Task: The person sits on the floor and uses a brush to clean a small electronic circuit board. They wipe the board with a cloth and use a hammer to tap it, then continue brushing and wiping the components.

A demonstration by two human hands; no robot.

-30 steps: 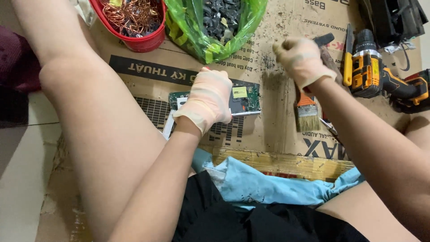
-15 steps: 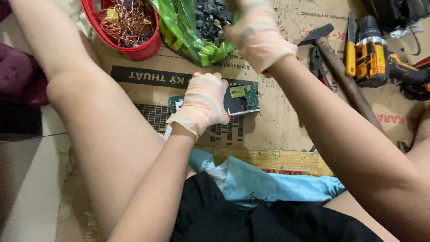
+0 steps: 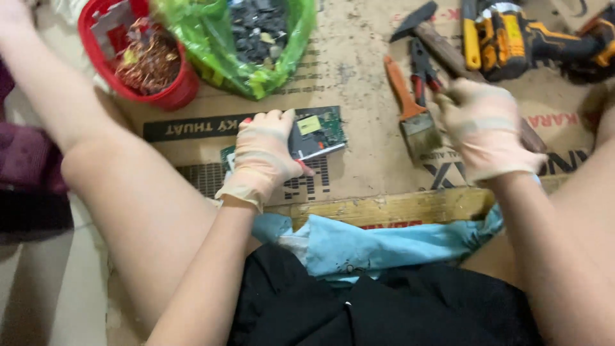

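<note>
My gloved left hand (image 3: pixel 266 154) presses down on a green circuit board (image 3: pixel 320 131) that lies flat on the cardboard sheet (image 3: pixel 359 77). My gloved right hand (image 3: pixel 487 128) is blurred and lies over the wooden handle of a hammer (image 3: pixel 435 38), fingers curled. The tips of the red-handled pliers (image 3: pixel 423 67) are right by those fingers. Whether the hand grips the handle is unclear. A paintbrush with an orange handle (image 3: pixel 410 109) lies just left of that hand.
At the back left a red bowl (image 3: pixel 173 96) holds copper wire scraps, beside a green plastic bag (image 3: pixel 269 70) of dark parts. A yellow and black cordless drill (image 3: pixel 512 32) lies at the back right. A wooden slat (image 3: pixel 397 208) and a blue cloth (image 3: pixel 371 247) lie near my lap.
My right hand was by the brush, rose to the green bag, and has come down onto the hammer handle. The brush now lies free on the cardboard. My left hand stayed on the board.
</note>
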